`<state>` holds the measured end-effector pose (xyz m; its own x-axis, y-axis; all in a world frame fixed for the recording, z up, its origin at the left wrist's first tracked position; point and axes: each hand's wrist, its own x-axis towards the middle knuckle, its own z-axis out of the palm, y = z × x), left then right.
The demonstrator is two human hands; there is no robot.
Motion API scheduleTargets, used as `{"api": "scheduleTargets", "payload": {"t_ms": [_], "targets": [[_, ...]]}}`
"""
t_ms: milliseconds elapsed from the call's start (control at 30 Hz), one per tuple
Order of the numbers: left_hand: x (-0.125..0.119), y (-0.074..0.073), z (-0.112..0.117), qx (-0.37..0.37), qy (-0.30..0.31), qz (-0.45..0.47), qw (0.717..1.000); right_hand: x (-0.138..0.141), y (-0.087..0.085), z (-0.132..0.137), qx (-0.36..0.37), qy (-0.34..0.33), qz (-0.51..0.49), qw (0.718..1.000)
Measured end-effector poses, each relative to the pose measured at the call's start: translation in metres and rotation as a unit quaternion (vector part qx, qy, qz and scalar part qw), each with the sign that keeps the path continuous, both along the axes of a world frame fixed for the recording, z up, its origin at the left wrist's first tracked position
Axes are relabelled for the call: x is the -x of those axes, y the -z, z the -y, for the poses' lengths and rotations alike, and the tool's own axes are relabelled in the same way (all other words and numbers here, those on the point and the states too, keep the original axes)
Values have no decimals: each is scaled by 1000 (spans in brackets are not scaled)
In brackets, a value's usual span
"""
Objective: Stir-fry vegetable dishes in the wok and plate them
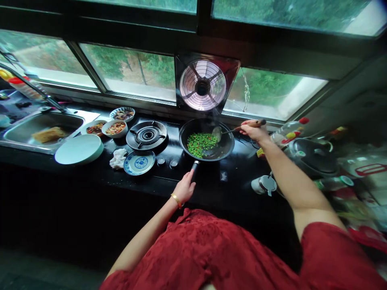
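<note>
One camera, worn on the person's head, looks forward and steeply down over the red patterned fabric top (211,245) at the lower edge. It faces the glossy black counter (208,187), with the wide, dark-framed glass window (127,68) across the upper part. The round black metal wok (222,150) lies near the middle, at about arm's reach from the lens. The wide view spans from the stainless steel sink (74,121) on the left to the red-capped clear plastic bottle (288,133) on the right; the sill line slopes down rightward.
</note>
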<state>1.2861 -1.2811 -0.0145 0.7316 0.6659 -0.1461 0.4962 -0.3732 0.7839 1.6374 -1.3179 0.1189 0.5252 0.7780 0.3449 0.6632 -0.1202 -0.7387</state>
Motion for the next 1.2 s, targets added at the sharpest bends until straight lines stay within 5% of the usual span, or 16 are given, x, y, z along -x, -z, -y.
{"api": "scheduleTargets", "payload": {"t_ms": [100, 167, 333, 467, 667, 767, 867, 1033, 1200], "targets": [[0, -1, 0, 4, -3, 1, 1000, 20, 21, -15, 0, 16, -97, 995], [0, -1, 0, 6, 1, -2, 1000, 37, 20, -13, 15, -50, -97, 994], [1, 2, 0, 2, 2, 3, 1000, 71, -38, 28, 71, -295, 14, 953], [0, 5, -1, -2, 0, 5, 1000, 86, -69, 49, 110, -351, 91, 926], [7, 9, -5, 83, -46, 58, 994, 64, -38, 37, 96, -241, 136, 956], [19, 14, -8, 195, -90, 66, 974, 43, -30, 30, 86, -127, 167, 974], [30, 21, -10, 258, -130, 95, 953, 38, -20, 20, 64, -5, 95, 993], [51, 27, -13, 280, -154, 133, 938, 50, -7, 5, 16, -29, -88, 996], [72, 23, -9, 265, -225, 109, 931, 43, -2, -3, 28, -11, 46, 998]]}}
